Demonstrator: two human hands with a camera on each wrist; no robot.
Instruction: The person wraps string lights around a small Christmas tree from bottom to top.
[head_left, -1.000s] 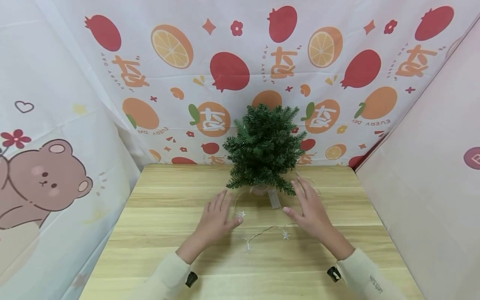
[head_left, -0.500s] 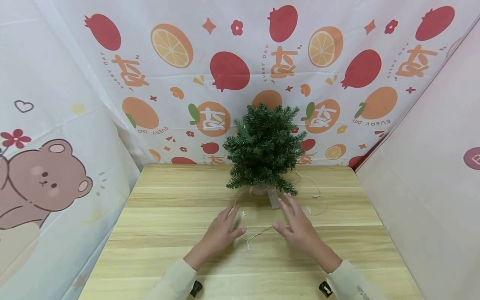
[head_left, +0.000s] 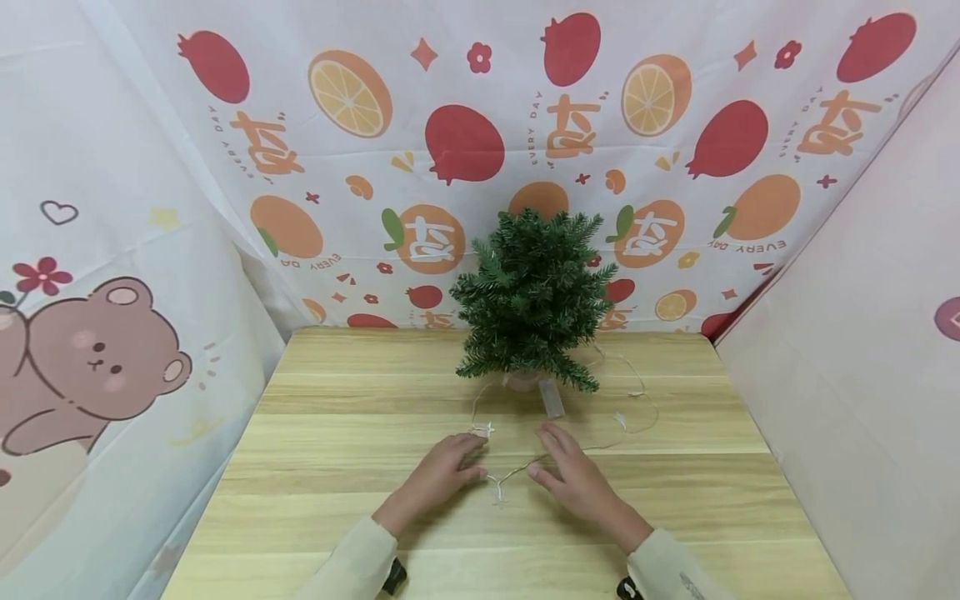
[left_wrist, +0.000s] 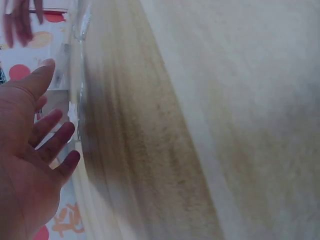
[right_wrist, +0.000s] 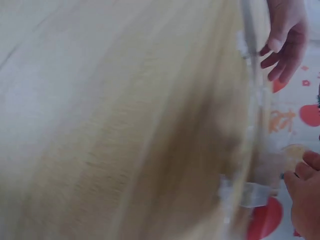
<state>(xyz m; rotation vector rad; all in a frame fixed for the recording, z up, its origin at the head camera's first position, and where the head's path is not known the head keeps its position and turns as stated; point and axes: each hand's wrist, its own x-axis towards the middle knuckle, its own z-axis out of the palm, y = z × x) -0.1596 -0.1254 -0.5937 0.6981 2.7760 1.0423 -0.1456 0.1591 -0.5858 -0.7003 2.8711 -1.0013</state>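
A string of star lights (head_left: 517,472) runs in a loose loop over the wooden table, its thin pale wire carrying small clear stars. My left hand (head_left: 444,472) hovers by the loop's left side, fingers relaxed and slightly bent near one star (head_left: 490,429). Across from it, my right hand (head_left: 576,477) is just over the wire with fingers loosely extended. Neither hand grips anything; the left wrist view shows gaps between the left fingers (left_wrist: 59,137). Behind both hands stands a small green artificial Christmas tree (head_left: 534,296). A pale flat rectangular piece (head_left: 551,398) lies by its base.
Wire from the lights curves to the right of the tree, with another star (head_left: 621,421) on it. The wooden table (head_left: 337,500) ends at a fruit-print cloth (head_left: 465,142) at the back. Cloths hang at both sides, the left one with a bear (head_left: 105,350).
Both hands have drawn back from beside the tree's base toward the person and come closer together. The right hand has moved left, uncovering wire and a star. Tree and lights stay put.
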